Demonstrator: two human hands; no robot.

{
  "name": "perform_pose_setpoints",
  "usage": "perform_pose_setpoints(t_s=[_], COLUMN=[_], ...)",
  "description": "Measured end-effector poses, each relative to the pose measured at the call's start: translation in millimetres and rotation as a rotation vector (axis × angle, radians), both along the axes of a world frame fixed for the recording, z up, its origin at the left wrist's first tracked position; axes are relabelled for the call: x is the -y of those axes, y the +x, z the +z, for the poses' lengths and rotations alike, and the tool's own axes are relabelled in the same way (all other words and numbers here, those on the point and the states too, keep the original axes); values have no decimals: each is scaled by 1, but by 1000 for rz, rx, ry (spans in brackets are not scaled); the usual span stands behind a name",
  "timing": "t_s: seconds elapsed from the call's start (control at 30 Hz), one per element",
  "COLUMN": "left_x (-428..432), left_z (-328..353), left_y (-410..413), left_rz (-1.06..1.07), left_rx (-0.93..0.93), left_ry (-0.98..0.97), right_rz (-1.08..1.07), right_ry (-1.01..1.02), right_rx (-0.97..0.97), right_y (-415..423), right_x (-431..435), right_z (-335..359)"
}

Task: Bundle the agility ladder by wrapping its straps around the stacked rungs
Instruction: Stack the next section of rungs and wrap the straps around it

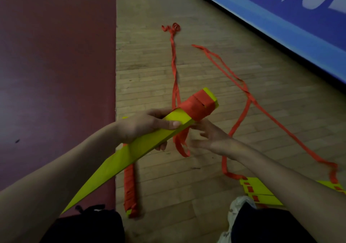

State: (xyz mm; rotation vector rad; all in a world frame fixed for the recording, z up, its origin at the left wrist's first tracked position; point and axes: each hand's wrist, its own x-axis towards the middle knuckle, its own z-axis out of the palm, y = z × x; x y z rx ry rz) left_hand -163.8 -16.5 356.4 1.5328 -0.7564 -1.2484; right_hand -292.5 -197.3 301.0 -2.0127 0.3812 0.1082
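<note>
My left hand grips a stack of yellow rungs around its middle, thumb laid along the top face. Red strap windings cover the stack's far end. A loose loop of red strap hangs under the stack, just right of my left hand. My right hand is below the wound end with fingers spread, fingertips touching the underside of the stack by the strap; it holds nothing that I can see. Long red strap tails trail away across the wooden floor.
A second bundle wrapped in red strap lies on the floor below the stack. More yellow rungs lie at the lower right, joined to a red strap. A dark red mat covers the left; a blue banner runs along the upper right.
</note>
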Motion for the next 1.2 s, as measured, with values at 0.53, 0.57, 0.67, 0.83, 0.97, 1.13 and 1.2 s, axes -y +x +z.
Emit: perform_pose_setpoints(t_s=[0.53, 0.57, 0.67, 0.83, 0.97, 1.13, 1.2], left_x=[-10, -11, -14, -17, -18, -20, -20], left_z=[2, 2, 2, 2, 1, -3, -4], left_y=[1, 2, 4, 10, 11, 13, 13], left_rz=[-192, -188, -145, -115, -106, -113, -108], left_rx=[-68, -75, -103, -176, -207, -211, -203], left_ry=[98, 98, 84, 34, 33, 44, 48], right_rz=[59, 49, 81, 45, 69, 61, 85], right_ry=[178, 207, 249, 298, 368, 334, 316], right_rx=[18, 33, 101, 175, 102, 69, 61], right_y=[-4, -5, -4, 4, 3, -3, -5], right_x=[1, 2, 6, 4, 9, 17, 14], right_z=[21, 20, 22, 23, 26, 31, 34])
